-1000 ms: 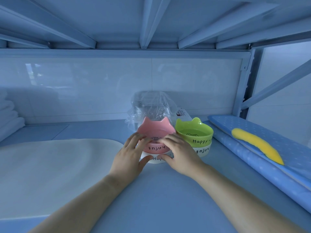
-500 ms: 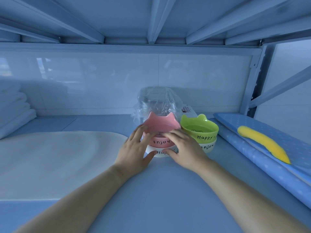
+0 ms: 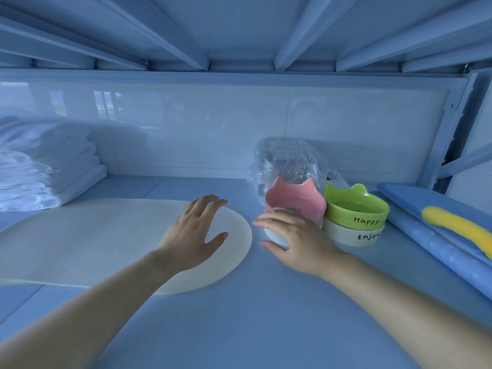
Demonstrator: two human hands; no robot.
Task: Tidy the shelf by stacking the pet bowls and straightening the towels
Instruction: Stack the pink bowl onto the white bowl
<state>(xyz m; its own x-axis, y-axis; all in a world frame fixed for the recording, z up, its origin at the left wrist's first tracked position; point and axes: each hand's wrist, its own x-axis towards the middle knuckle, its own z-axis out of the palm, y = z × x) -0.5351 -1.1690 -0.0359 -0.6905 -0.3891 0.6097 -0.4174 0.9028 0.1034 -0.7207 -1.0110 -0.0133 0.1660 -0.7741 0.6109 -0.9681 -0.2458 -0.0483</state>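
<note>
Pet bowls (image 3: 326, 217) stacked in pairs, right hand (image 3: 295, 239) loosely cupping pink stack, left hand (image 3: 193, 233) spread empty, best sweeping onward to towels (image 3: 45, 166).

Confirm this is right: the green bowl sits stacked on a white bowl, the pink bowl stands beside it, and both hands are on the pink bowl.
Not both hands. The head view shows only the right hand against the pink bowl stack; the left hand hovers open above the white mat. The rest holds: the green bowl sits on a white bowl, beside the pink one.
</note>
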